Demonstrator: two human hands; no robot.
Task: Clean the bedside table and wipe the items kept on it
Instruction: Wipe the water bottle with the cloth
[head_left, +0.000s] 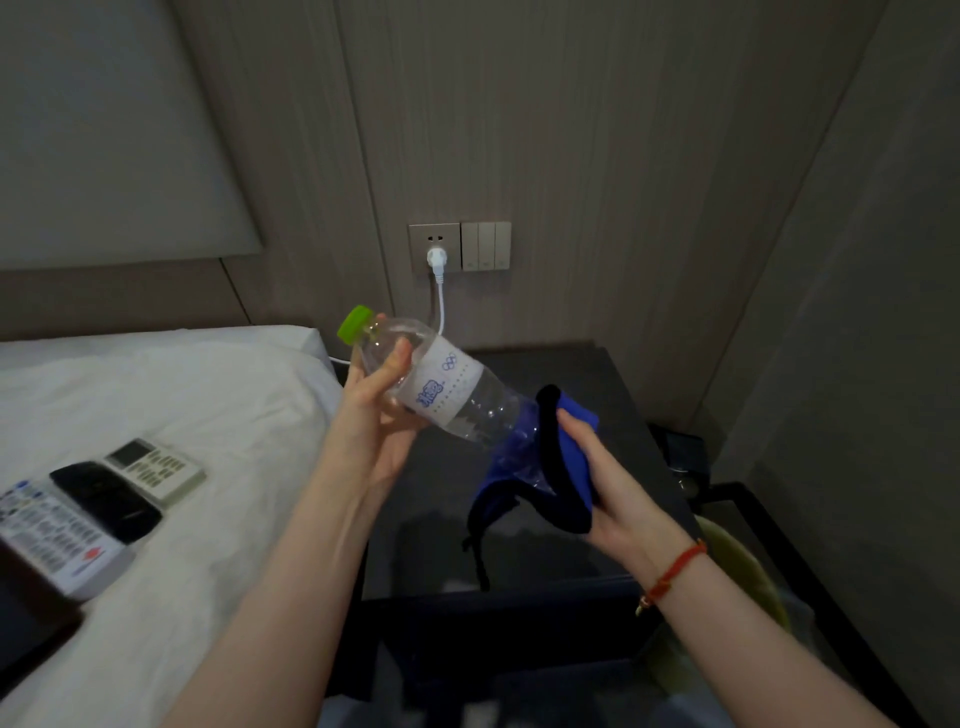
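Observation:
My left hand (376, 410) grips a clear plastic water bottle (441, 387) near its neck. The bottle has a green cap and a white label, and it is tilted with the cap up to the left. My right hand (605, 483) holds a blue cloth with a black edge (563, 457) wrapped around the bottle's lower end. Both are held in the air above the dark bedside table (530, 540). The bottle's base is hidden inside the cloth.
To the left is a bed with a white sheet (171, 395); on it lie a white remote (156, 467), a black phone (106, 499) and a larger white remote (57, 540). A white plug and cable (436, 275) hang from the wall socket behind the table.

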